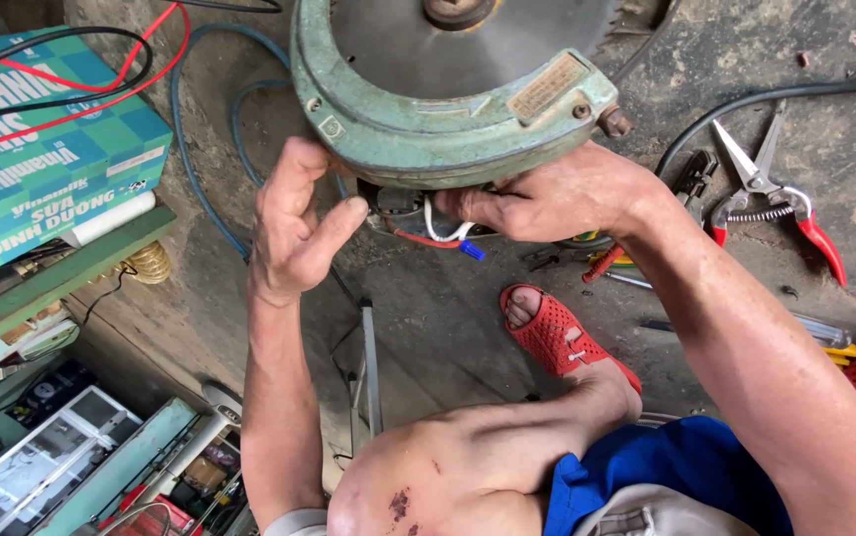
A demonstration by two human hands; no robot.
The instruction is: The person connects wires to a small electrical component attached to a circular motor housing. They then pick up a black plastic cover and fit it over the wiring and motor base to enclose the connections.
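Note:
A round green power tool housing [428, 129] with a grey metal disc [468, 45] is held up in front of me. Under its lower edge hang white and red wires [440, 230] and a small blue connector [471, 250]. My left hand [294, 223] is at the housing's lower left edge, fingers partly curled, fingertips touching near the black wiring block [395, 203]. My right hand [552, 199] reaches in from the right and pinches at the wires under the housing while it props the housing's lower right edge.
Red-handled pruning shears [776, 199] and pliers [691, 179] lie on the concrete floor at right. A teal carton [41, 169] sits on a green shelf at left, with red, black and blue cables [190, 149] around it. My foot in a red sandal [557, 337] rests below.

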